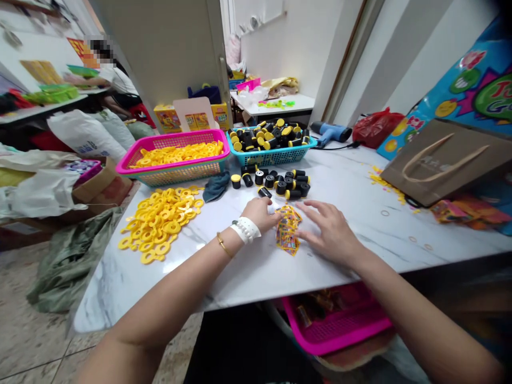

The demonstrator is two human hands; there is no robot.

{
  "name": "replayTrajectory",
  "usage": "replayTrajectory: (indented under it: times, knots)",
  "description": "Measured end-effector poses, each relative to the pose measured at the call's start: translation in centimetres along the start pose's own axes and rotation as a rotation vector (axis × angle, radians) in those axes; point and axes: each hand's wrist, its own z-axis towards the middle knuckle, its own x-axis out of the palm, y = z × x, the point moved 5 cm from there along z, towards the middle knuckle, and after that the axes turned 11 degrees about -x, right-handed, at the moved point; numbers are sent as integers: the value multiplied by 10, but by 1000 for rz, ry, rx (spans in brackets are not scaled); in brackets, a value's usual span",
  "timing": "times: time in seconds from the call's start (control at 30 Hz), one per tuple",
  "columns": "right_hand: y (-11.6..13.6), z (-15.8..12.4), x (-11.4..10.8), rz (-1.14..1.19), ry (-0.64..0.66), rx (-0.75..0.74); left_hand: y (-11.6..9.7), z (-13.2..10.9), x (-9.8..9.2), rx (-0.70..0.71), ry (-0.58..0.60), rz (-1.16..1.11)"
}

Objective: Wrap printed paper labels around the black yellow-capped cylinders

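Observation:
A small pile of yellow printed cards or stickers (288,234) lies on the marble-patterned table between my two hands. My left hand (258,216) is at its left edge, thumb apart from the fingers and near the pile. Just beyond those fingertips is a black cylinder with a yellow end (264,192). On the other side, my right hand (330,232) has its fingers spread, the tips at the pile's right edge, and holds nothing. Several more black cylinders (281,188) stand and lie loosely behind the pile.
A heap of yellow rings (160,221) lies on the left. Behind are a pink basket (176,167) of yellow pieces and a blue basket (276,156) of black cylinders. A paper bag (452,160) stands right; a pink tray (340,330) is below the table edge. A person sits far left.

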Motion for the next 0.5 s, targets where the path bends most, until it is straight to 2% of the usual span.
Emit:
replayTrajectory:
  times: [0.1,0.23,0.37,0.43,0.5]
  knots:
    - [31,-23,11,-35,73,-169,10,-8,-4,44,-20,-13]
    - [53,-43,22,-17,129,-186,13,-17,-15,18,14,-126]
    - [50,-44,16,37,113,-168,13,-26,-24,31,66,-232]
    - [41,-32,7,63,51,-153,21,-28,-26,28,62,-254]
    - [29,-7,-4,79,-66,-148,37,-27,-25,-25,9,-292]
